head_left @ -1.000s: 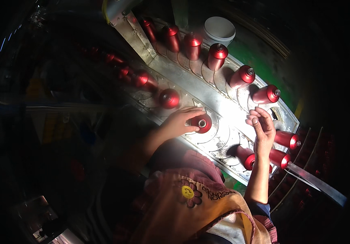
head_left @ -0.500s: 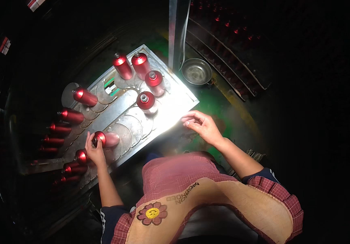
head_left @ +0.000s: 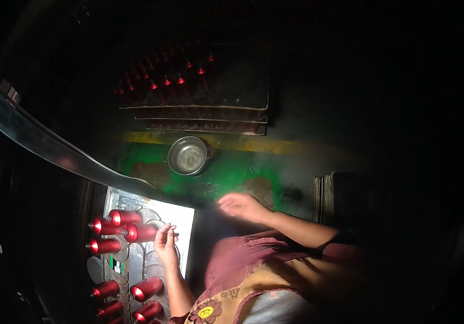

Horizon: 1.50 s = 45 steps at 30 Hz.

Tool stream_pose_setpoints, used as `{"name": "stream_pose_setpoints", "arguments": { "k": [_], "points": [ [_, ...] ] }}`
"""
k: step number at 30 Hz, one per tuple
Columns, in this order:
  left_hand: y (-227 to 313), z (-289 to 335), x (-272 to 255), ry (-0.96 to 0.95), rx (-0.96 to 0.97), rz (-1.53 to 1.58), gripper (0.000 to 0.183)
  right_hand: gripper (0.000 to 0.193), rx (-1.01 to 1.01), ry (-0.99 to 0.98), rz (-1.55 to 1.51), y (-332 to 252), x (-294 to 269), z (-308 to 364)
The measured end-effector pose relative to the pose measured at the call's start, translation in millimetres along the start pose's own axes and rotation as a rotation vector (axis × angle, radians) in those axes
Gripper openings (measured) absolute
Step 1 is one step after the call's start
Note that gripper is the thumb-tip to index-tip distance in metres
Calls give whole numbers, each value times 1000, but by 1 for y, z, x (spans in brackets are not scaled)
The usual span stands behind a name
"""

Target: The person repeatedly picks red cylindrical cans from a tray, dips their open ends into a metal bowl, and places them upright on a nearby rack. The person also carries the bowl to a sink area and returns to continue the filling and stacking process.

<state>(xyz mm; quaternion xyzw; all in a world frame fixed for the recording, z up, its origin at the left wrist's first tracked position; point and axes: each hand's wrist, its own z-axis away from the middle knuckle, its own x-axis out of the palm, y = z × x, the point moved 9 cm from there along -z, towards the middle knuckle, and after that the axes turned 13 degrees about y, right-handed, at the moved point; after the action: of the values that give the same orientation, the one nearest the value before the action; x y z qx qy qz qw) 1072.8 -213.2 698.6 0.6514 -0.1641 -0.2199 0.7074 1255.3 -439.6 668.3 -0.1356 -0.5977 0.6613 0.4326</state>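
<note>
My left hand [head_left: 166,245] is over the bright end of the metal conveyor table [head_left: 184,216], its fingers closed around a small dark piece [head_left: 176,234] that is too small to name surely. Just left of those fingers stands a shiny red bottle [head_left: 140,233] with a narrow neck; whether they touch it I cannot tell. More red bottles [head_left: 104,246] stand on the table's round overlapping plates. To the right, past the table edge, my right hand [head_left: 240,206] hangs above the floor, slightly blurred, fingers stretched out and nothing seen in them.
A round metal pot [head_left: 188,156] with two handles sits on the green floor beyond the table. Behind the yellow line [head_left: 243,142], many red bottles [head_left: 167,82] stand on stacked trays [head_left: 199,108]. A curved metal post [head_left: 54,148] crosses the left side. Flat stacked boards [head_left: 325,197] stand at right.
My view has swung right, bringing the pot and trays toward the middle. My left hand has left the bottle neck it was touching and moved to the table's end. My right hand remains off the table.
</note>
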Motion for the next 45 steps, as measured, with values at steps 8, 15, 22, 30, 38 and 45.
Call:
{"name": "stream_pose_setpoints", "arguments": {
  "k": [8, 15, 22, 30, 38, 45],
  "points": [
    [-35, -114, 139, -55, -165, -237, 17, 30, 37, 9, 66, -13, -36, -142],
    [-41, -211, 262, -178, -294, -255, 16, 25, 46, 164, 83, -33, -94, -247],
    [-56, -277, 315, -142, -413, -250, 15, 19, 91, 140, 139, -47, -151, -332],
    [-111, -295, 204, 93, -575, -145, 22, 10, 75, 113, -29, -64, -138, -401],
    [-189, -375, 71, 493, -783, -25, 21, 27, 504, 31, 232, 14, -107, -445],
    [-305, -500, 44, 646, -854, -48, 5, 39, 769, 272, 408, 159, -123, -517]
  ]
}}
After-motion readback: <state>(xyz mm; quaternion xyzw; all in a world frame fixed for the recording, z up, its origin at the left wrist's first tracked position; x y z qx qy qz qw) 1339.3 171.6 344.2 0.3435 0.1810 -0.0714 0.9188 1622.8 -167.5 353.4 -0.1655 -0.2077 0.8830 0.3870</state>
